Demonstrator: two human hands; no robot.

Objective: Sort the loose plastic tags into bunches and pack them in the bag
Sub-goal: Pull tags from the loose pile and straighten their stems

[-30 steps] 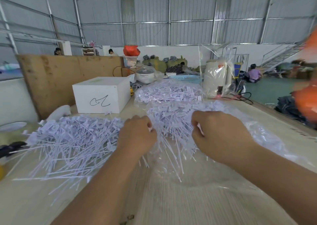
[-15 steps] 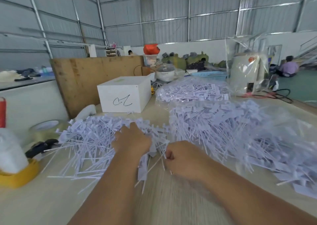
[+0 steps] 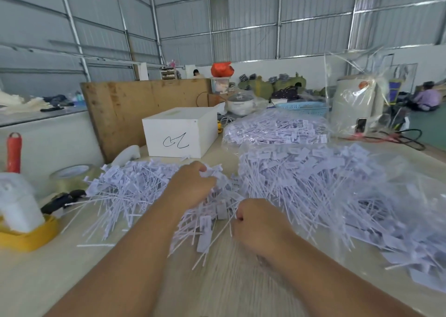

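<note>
Hands [image 3: 193,184] [image 3: 255,222] gripping tags [image 3: 125,191] — box [image 3: 179,133] scribble unreadable.

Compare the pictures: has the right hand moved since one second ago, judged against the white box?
Yes. The right hand has moved left, off the bagged tags, toward the loose pile in front of the white box.

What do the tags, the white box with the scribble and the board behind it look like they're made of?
The tags: pale lilac-white plastic, probably; thin stiff stems with flat heads, matte. The white box: seems foam or painted board, with smooth, dull faces and a pen scribble; the pictures cannot settle which. The board: bare plywood or similar, brown with visible grain and stains.
</note>
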